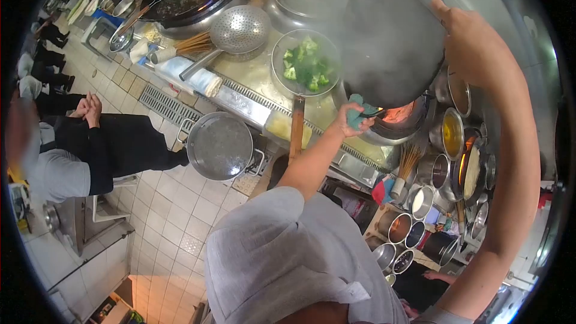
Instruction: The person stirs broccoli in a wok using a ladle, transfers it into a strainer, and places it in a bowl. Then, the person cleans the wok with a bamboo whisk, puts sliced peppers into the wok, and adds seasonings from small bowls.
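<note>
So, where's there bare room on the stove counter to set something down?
The counter looks bare between the perforated ladle and the broccoli vessel; a narrower patch lies between that vessel's wooden handle and the lit burner under the wok. At picture right of the burner, bowls and pots crowd together.

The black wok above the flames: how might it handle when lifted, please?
The black wok will probably feel heavy, given its broad body. It is likely stiff, apparently being metal. Slipping seems less likely with the green cloth in the left hand.
</note>
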